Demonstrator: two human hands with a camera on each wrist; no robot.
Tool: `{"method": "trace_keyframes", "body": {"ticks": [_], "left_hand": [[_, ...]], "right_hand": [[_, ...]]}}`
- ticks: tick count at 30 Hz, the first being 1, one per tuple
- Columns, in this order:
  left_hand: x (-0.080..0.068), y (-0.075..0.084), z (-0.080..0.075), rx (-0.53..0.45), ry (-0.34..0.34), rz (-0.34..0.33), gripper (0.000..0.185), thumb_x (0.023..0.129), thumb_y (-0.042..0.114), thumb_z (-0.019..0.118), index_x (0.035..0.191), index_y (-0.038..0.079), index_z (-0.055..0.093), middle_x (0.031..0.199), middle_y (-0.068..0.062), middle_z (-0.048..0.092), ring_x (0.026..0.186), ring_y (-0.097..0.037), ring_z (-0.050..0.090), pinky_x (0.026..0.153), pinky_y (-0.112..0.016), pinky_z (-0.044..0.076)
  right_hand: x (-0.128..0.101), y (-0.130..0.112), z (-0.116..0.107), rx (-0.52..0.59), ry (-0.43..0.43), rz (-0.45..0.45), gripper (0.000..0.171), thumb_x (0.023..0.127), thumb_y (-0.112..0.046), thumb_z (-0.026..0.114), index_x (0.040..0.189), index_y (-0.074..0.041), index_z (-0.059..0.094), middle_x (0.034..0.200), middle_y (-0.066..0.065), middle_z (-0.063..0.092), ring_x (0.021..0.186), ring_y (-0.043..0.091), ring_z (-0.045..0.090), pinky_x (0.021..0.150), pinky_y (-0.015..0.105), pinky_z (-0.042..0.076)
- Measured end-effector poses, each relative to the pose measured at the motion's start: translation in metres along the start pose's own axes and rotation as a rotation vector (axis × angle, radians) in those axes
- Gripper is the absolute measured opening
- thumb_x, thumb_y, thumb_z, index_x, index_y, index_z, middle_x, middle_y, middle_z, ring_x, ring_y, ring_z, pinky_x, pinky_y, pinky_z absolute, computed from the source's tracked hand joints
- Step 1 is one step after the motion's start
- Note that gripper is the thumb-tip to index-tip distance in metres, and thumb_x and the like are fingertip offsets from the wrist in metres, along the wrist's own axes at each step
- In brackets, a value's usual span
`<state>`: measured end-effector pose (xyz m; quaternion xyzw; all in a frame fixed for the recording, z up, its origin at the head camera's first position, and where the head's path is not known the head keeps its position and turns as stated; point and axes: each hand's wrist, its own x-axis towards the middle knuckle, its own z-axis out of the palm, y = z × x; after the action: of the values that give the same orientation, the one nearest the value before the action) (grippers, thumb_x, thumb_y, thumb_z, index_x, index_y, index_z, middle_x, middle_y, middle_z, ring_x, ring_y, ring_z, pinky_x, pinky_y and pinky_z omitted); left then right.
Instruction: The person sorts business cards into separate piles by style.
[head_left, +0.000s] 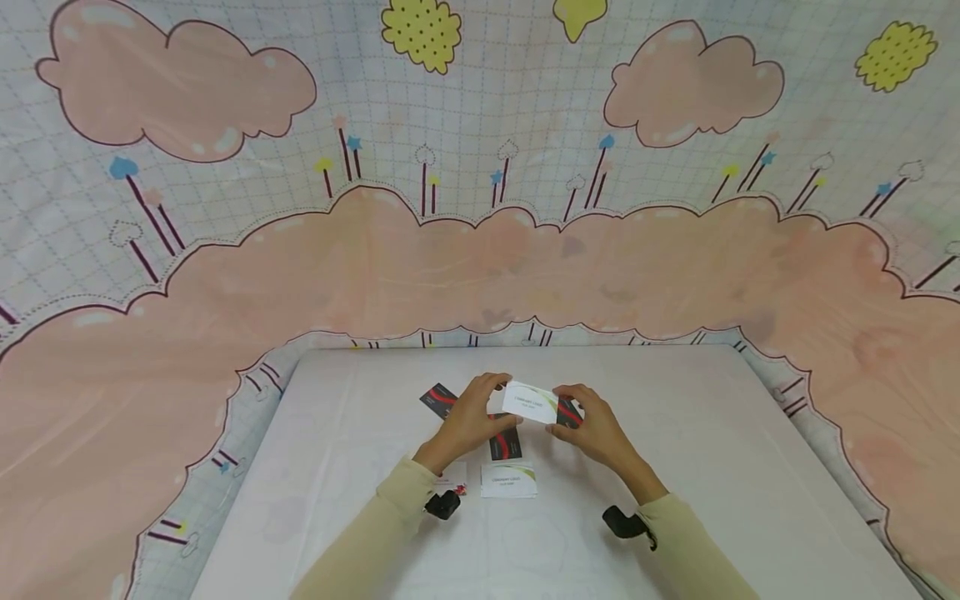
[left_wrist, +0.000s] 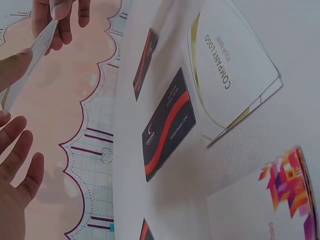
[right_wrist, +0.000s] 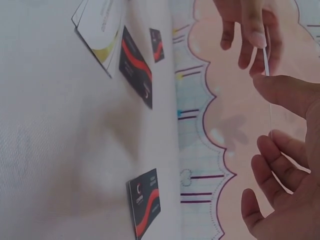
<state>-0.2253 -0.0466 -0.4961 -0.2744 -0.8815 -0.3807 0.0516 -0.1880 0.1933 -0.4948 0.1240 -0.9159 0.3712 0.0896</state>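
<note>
The white business card (head_left: 530, 402) was held in the air above the tabletop (head_left: 712, 467), between both hands. The left hand (head_left: 468, 421) pinched its left end, thumb and fingertips closed on the edge; the right hand (head_left: 592, 429) pinched the right end likewise. With such light edge grips, the thin card might have bent or slipped free and dropped among the black-and-red cards (head_left: 505, 444) and the white stack (head_left: 508, 481) lying just below.
</note>
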Motion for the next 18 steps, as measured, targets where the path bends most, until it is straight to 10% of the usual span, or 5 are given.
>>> {"method": "trace_keyframes", "body": {"ticks": [18], "left_hand": [[-0.036,0.003,-0.006,-0.038,-0.056,-0.016,0.062,0.083,0.025,0.079,0.137,0.013,0.051,0.134,-0.003,0.056,0.125,-0.021,0.053,0.103,-0.042,0.048]], "right_hand": [[-0.020,-0.002,0.005,0.022,-0.062,-0.015,0.058,0.071,-0.016,0.087,0.124,-0.014,0.062,0.129,0.004,0.060,0.123,0.029,0.054,0.104,0.057,0.044]]}}
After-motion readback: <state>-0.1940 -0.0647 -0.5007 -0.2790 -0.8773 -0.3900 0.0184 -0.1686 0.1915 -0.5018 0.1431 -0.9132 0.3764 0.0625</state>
